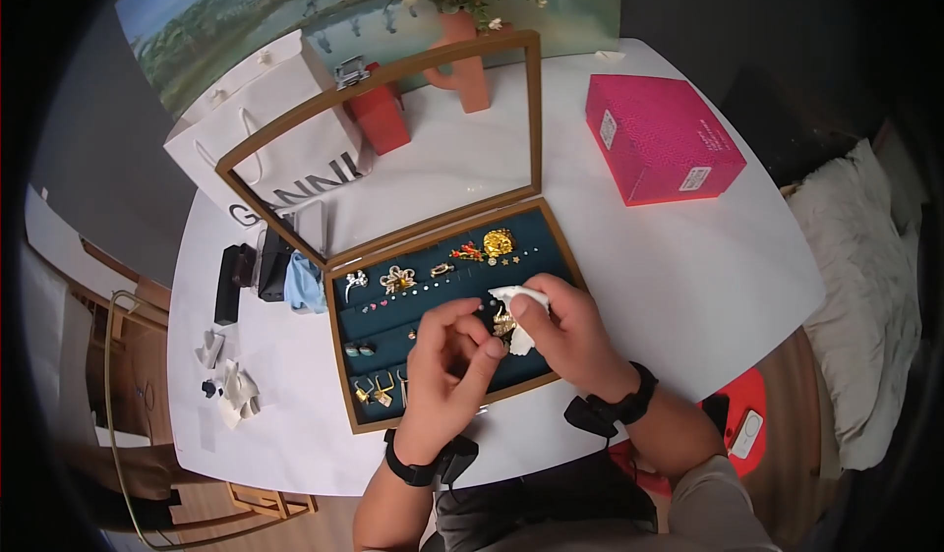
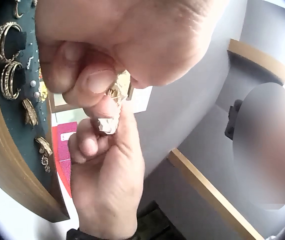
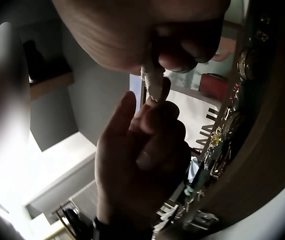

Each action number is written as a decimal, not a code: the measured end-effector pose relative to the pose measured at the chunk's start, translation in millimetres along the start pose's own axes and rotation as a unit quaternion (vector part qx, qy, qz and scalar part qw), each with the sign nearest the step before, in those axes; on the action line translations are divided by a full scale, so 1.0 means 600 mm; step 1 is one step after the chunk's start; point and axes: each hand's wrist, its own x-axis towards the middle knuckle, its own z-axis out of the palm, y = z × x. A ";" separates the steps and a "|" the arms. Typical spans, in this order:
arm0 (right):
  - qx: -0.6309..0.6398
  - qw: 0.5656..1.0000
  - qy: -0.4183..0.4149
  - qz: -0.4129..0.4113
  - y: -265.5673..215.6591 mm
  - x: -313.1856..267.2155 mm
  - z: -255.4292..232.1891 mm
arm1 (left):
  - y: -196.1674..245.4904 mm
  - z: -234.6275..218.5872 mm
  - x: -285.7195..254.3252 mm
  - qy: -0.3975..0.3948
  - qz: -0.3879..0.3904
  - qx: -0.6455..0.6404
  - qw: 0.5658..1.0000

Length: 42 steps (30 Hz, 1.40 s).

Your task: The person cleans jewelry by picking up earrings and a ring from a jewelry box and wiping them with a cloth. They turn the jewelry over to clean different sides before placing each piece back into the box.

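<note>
Over the jewelry box, my left hand (image 1: 447,375) pinches a small gold jewelry piece (image 1: 502,322) between thumb and fingertips. The piece also shows in the left wrist view as a gold edge (image 2: 121,89), mostly covered by fingers. My right hand (image 1: 580,341) grips a crumpled white cloth or tissue (image 1: 524,331) against the gold piece. In the right wrist view the white material (image 3: 153,81) hangs from the right hand's fingers and meets the left fingertips. The exact shape of the gold piece is hidden.
The box's frame (image 1: 536,387) surrounds teal rows of earrings and brooches, its glass lid raised. Left lie black boxes (image 1: 228,285), a blue cloth (image 1: 305,285) and crumpled white scraps (image 1: 239,395). Behind stand a white bag (image 1: 265,110) and red box (image 1: 382,119); a pink box (image 1: 664,144) sits right.
</note>
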 end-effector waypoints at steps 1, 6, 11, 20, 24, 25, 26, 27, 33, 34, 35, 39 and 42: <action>0.029 0.999 -0.006 0.042 -0.002 0.001 -0.004 | 0.006 0.001 0.000 -0.006 0.022 0.045 0.999; 0.096 0.993 -0.037 0.054 0.005 0.003 -0.002 | 0.021 0.008 0.012 -0.022 0.164 0.253 0.953; 0.152 0.981 -0.086 0.086 0.000 0.002 -0.017 | 0.051 0.009 0.011 -0.039 0.235 0.413 0.879; 0.301 0.926 -0.158 0.162 -0.008 -0.007 -0.048 | 0.081 0.014 0.002 -0.037 0.219 0.365 0.904; 0.271 0.952 -0.054 0.131 -0.020 0.001 -0.079 | 0.090 0.009 -0.008 0.036 -0.112 0.037 0.992; 0.242 0.963 -0.036 0.111 -0.018 0.008 -0.093 | 0.094 0.007 -0.007 0.025 -0.120 0.028 0.992; 0.212 0.973 -0.016 0.093 -0.015 0.017 -0.106 | 0.096 0.005 -0.005 0.012 -0.130 0.018 0.991; 0.183 0.981 0.025 0.058 -0.011 0.029 -0.113 | 0.096 0.004 -0.002 -0.002 -0.139 0.006 0.990; 0.046 0.981 0.188 -0.031 0.089 0.076 -0.143 | 0.057 0.014 0.022 -0.013 -0.150 0.067 0.986; 0.027 0.980 0.193 -0.039 0.096 0.074 -0.144 | 0.048 0.014 0.027 -0.017 -0.145 0.092 0.985; 0.008 0.979 0.197 -0.044 0.105 0.072 -0.145 | 0.039 0.014 0.032 -0.021 -0.141 0.117 0.983; -0.006 0.980 0.201 -0.007 0.111 0.067 -0.150 | 0.015 0.022 0.051 -0.050 -0.154 0.154 0.975; 0.004 0.980 0.197 0.000 0.144 0.079 -0.152 | 0.007 0.027 0.057 -0.052 -0.177 0.151 0.971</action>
